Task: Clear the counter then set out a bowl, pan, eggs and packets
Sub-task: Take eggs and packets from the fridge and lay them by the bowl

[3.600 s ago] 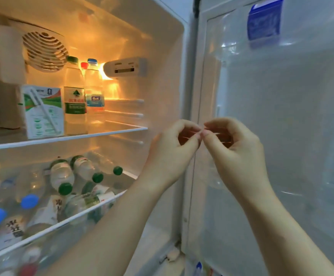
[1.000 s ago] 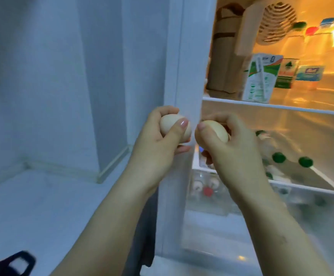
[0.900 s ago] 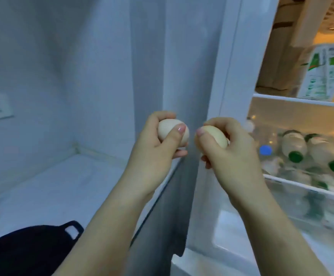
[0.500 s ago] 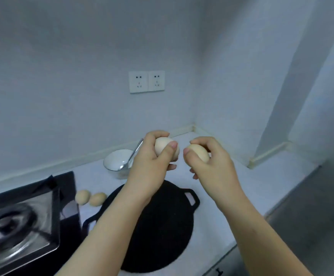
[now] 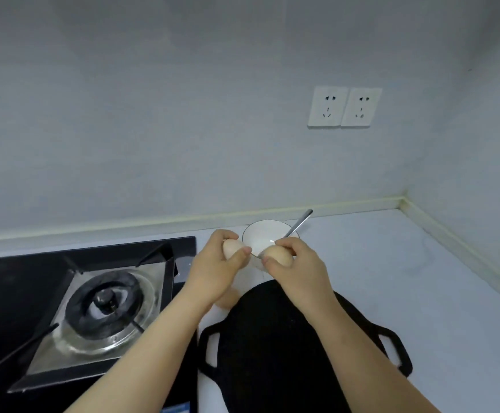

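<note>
L hand (image 5: 217, 274): fingers + thumb curled round Egg A (image 5: 231, 248); held above the Counter (image 5: 421, 278), just left of the Bowl (image 5: 268, 223).
R hand (image 5: 297, 271): fingers + thumb curled round Egg B (image 5: 278, 255); held at the Bowl's near rim, contact w/ rim cannot be told.
Hands: side by side, close, not touching.
Egg C (image 5: 227, 298): on Counter, partly hidden under L wrist, betw. Hob (image 5: 19, 278) and Pan (image 5: 287, 338).
Bowl: white, thin dark rim, on Counter near back wall, behind Pan.
Spoon (image 5: 299, 223): metal; handle leans out over the Bowl's rear-right rim.
Pan: black, flat, two loop handles; on Counter, right of Hob; both forearms pass over it.
Hob: black glass, one Burner (image 5: 108, 302) in view.
Sockets (image 5: 344, 107): two, on wall above Bowl, to the right.
</note>
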Action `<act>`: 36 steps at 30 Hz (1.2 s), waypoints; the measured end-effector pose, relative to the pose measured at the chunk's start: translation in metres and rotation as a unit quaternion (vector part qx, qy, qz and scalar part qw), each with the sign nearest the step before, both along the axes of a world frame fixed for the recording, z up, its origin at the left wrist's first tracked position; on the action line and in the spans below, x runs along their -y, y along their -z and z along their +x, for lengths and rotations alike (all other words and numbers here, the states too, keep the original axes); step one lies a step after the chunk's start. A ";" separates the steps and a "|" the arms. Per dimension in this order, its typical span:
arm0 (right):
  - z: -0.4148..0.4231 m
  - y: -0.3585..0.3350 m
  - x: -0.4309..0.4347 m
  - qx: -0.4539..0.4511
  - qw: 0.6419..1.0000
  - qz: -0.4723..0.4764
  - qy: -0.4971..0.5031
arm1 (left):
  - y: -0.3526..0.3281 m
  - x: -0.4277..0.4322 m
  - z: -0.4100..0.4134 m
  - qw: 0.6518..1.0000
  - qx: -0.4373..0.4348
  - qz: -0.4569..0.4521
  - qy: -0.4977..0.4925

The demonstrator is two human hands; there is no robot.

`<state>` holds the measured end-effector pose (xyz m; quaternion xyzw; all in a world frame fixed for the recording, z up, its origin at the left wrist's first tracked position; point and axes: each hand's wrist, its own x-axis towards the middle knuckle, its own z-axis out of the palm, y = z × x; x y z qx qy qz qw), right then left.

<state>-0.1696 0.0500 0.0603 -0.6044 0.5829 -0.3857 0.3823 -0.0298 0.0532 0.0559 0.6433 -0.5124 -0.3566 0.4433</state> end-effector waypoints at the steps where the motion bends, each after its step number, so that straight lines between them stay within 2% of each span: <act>1: 0.005 0.005 0.008 -0.011 1.000 0.006 -0.015 | 0.005 0.006 0.006 1.000 0.008 0.011 -0.009; 7: 0.039 0.043 0.051 -0.065 0.991 0.055 -0.099 | 0.036 0.045 0.038 0.993 0.056 0.077 -0.071; 15: 0.074 0.100 0.090 -0.123 0.981 0.098 -0.114 | 0.077 0.093 0.058 0.985 0.082 0.140 -0.056; 18: 0.081 0.113 0.100 -0.152 0.977 0.100 -0.112 | 0.090 0.100 0.063 0.980 0.116 0.158 -0.044; 36: 0.084 0.128 0.110 -0.194 0.968 0.074 -0.139 | 0.116 0.110 0.071 0.971 0.191 0.143 -0.004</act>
